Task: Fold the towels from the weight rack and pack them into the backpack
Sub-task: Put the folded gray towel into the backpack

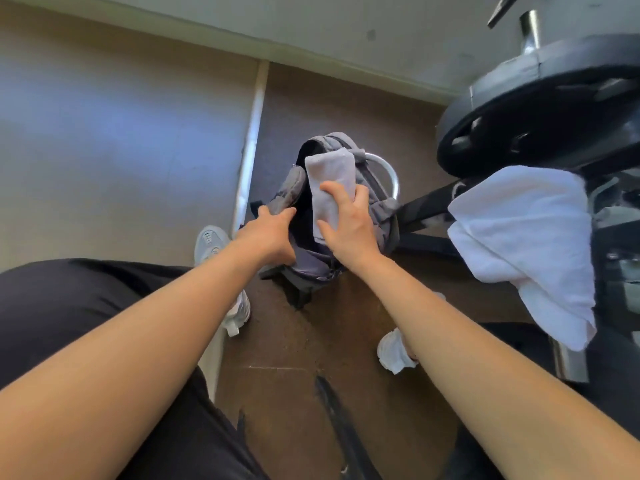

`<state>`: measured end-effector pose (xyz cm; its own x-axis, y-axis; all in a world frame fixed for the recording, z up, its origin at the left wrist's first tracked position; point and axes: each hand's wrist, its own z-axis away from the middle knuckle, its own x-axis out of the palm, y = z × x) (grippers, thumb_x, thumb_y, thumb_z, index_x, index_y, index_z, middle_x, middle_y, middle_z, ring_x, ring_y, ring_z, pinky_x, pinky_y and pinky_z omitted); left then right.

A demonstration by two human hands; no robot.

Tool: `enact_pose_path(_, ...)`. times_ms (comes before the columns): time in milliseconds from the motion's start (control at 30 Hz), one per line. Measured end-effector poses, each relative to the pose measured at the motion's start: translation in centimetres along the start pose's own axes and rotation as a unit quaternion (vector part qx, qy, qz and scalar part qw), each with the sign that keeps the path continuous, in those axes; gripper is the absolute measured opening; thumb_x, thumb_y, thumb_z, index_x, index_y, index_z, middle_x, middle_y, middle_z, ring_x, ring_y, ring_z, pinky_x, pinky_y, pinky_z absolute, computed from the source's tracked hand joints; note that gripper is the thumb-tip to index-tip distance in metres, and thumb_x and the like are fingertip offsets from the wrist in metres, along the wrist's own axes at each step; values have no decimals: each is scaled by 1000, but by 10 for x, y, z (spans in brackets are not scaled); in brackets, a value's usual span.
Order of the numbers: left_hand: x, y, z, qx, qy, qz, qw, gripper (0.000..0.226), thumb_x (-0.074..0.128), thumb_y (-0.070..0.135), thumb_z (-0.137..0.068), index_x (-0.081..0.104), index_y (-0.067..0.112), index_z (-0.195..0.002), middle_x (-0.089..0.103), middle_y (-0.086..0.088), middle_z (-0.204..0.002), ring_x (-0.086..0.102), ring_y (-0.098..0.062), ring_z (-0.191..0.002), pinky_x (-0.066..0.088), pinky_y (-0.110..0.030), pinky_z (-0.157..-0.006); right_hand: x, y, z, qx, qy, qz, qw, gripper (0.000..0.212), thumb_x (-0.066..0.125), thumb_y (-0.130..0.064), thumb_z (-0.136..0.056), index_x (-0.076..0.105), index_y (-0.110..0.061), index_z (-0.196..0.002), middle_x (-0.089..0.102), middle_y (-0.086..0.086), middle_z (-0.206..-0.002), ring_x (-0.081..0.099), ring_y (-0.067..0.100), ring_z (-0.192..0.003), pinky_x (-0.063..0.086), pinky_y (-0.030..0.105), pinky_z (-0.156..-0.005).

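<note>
A grey backpack stands open on the brown floor in front of me. My right hand grips a folded white towel over the bag's dark opening. My left hand holds the left flap of the backpack, pulling the opening wide. Another white towel hangs unfolded over the weight rack at the right.
A black weight plate on a steel bar juts out at the upper right, above the hanging towel. A curved metal tube stands just behind the backpack. My white shoes flank the bag; a wall runs along the far side.
</note>
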<state>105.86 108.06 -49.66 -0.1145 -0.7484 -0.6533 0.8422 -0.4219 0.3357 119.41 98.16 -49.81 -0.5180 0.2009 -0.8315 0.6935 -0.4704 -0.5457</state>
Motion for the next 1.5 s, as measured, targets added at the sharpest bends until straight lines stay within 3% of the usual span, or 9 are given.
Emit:
enact_pose_path(167,-1,-13,-5,-40,20,-8,999,100,68,25,-79,10,35,-160,25,-17,-153,60,-44,-116,50,-45,-87,38,29,-32,-22,-32,52,998,72,74,-11,-82,42,-25,-145,27,16,-141,53,42,-116,52,49,-99)
enact_pose_path(300,0,-20,-12,-49,27,51,997,112,72,20,-77,-1,33,-161,26,-21,-146,58,-45,-111,51,-43,-84,65,46,-44,-27,-145,30,989,83,74,-11,-82,35,-33,-152,21,11,-149,53,45,-120,47,50,-105)
enact_pose_path(533,0,-22,-18,-44,23,80,996,124,76,17,-76,-12,34,-162,27,-22,-145,57,-47,-112,46,-39,-77,99,61,-59,-26,-320,101,942,38,69,-24,-91,65,-25,-130,45,11,-123,57,37,-107,50,43,-93)
enact_pose_path(667,1,-22,-19,-40,19,80,996,126,77,17,-75,-13,35,-161,25,-21,-147,56,-46,-114,51,-41,-82,116,65,-72,32,-378,181,907,46,65,-19,-95,53,0,-135,52,18,-133,57,41,-118,48,42,-96)
enact_pose_path(833,0,-21,-18,-41,10,70,997,126,77,16,-75,-12,35,-161,26,-20,-146,55,-44,-113,55,-46,-88,147,72,-86,84,-430,195,877,58,59,-22,-99,37,-4,-150,48,17,-148,53,40,-129,45,40,-101)
enact_pose_path(1000,-3,-17,-20,-37,-7,52,998,125,76,13,-77,-13,36,-161,25,-18,-145,55,-39,-102,56,-43,-82,141,79,-92,103,-465,158,865,52,65,-27,-94,50,-4,-139,56,14,-136,57,35,-123,46,39,-97)
enact_pose_path(1100,-4,-14,-21,-33,-8,52,998,124,77,17,-75,-9,38,-161,25,-18,-147,58,-42,-105,56,-44,-83,128,79,-84,99,-429,91,893,46,68,-27,-91,62,-6,-131,65,16,-128,63,33,-113,51,38,-92)
enact_pose_path(1267,-8,-7,-20,-39,-9,55,998,119,74,21,-73,-4,42,-160,27,-18,-144,60,-42,-100,58,-52,-88,95,69,-47,91,-220,-68,969,49,69,-30,-87,62,-23,-135,51,7,-134,54,25,-124,44,42,-108)
enact_pose_path(1500,-17,15,-9,-35,12,-5,999,89,76,29,-77,30,30,-154,29,-14,-143,62,-41,-108,53,-45,-91,15,34,30,20,-96,-129,987,45,69,-28,-91,60,-22,-134,47,-6,-132,50,9,-121,50,37,-102)
